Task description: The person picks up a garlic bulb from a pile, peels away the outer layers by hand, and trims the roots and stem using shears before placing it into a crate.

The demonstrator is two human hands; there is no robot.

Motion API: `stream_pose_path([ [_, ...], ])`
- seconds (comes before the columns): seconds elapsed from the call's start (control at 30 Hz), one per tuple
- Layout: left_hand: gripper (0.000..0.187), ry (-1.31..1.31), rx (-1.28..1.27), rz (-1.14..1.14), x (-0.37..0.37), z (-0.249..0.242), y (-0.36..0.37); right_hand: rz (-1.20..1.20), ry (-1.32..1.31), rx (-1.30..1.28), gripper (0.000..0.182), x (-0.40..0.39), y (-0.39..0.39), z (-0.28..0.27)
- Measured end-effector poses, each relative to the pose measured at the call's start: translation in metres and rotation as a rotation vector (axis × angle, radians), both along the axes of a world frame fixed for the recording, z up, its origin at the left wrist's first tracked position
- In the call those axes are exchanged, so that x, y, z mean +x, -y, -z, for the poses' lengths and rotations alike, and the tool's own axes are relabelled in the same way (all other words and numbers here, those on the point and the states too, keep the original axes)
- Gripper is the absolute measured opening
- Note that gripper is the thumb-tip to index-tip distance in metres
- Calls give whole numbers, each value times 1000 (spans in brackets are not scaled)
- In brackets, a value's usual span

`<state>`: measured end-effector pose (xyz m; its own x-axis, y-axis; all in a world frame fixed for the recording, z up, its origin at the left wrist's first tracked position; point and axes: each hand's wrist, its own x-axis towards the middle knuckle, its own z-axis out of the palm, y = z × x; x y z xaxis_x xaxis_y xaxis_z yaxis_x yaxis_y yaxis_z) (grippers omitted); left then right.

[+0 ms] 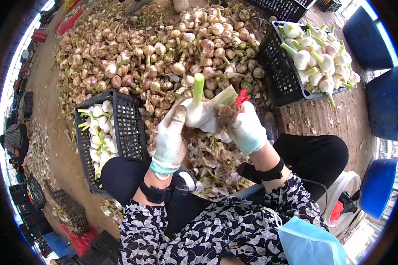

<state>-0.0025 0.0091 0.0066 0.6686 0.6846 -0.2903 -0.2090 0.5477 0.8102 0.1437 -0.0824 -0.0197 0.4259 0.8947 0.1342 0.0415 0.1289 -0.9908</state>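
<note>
My left hand (170, 137), in a white glove, is closed round a peeled white garlic bulb (193, 112) whose green cut stem points up. My right hand (247, 128), gloved too, is closed on torn outer skin and roots (225, 113) at the bulb's right; a red-handled tool (241, 98) shows at its fingers, its blade not clearly visible. Pale peel stretches between the two hands. Beyond them lies a large heap of unpeeled garlic (163, 62). Loose peelings (216, 163) lie below my hands, between my knees.
A black crate (130, 126) of peeled garlic stands at my left, another black crate (278, 66) heaped with garlic at the front right. Blue barrels (380, 187) line the right side. At the far left sits a person (17, 141) near more crates.
</note>
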Motion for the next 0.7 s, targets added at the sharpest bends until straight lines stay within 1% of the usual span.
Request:
stream_pose_path([
  [0.07, 64, -151, 454, -82, 3, 11, 6, -3, -253, -181, 16, -9, -2, -15],
  [0.1, 65, -271, 814, -144, 3, 15, 4, 27, -373, -146, 14, -16, -3, -14],
  [0.13, 65, -276, 812, -142, 0, 16, 3, 26, -377, -148, 14, -14, -4, -5],
  [0.2, 62, -248, 654, 1, -3, 7, 0, 109, -52, -195, 17, 0, -6, 22],
  [0.23, 59, -71, 339, 13, -3, 6, 2, 264, -61, -111, 18, 10, -10, 30],
  [0.27, 60, -3, 131, 101, -6, -5, 4, 386, -85, -188, 15, 33, -11, 73],
  [0.3, 63, 94, 59, 123, -9, -4, 5, 414, -16, -266, 15, 47, -6, 93],
  [0.33, 66, 186, -15, 152, -11, -3, 5, 320, 370, -571, 14, 59, 7, 108],
  [0.37, 71, 254, -60, 182, -10, -3, 2, 28, 620, -801, 18, 57, 13, 109],
  [0.4, 71, 253, -65, 184, -10, -1, 1, -196, 720, -901, 21, 45, 15, 100],
  [0.47, 71, 141, 63, 197, -13, 2, -1, -355, 795, -923, 21, 35, 11, 78],
  [0.5, 73, 86, 119, 191, -13, 6, -4, -267, 714, -972, 22, 36, 8, 61],
  [0.53, 73, 82, 118, 193, -13, 6, -6, -180, 664, -833, 19, 42, 12, 63],
  [0.6, 76, -94, 243, 166, -11, 4, -8, -228, 534, -676, 25, 54, 5, 33],
  [0.63, 74, -136, 358, 173, -9, 4, -7, -198, 354, -413, 25, 51, 3, 29],
  [0.67, 71, -178, 472, 180, -7, 3, -5, -166, 174, -151, 29, 41, 0, 26],
  [0.7, 71, -119, 359, 226, -5, 1, -2, -156, -181, -435, 26, 22, -6, -25],
])
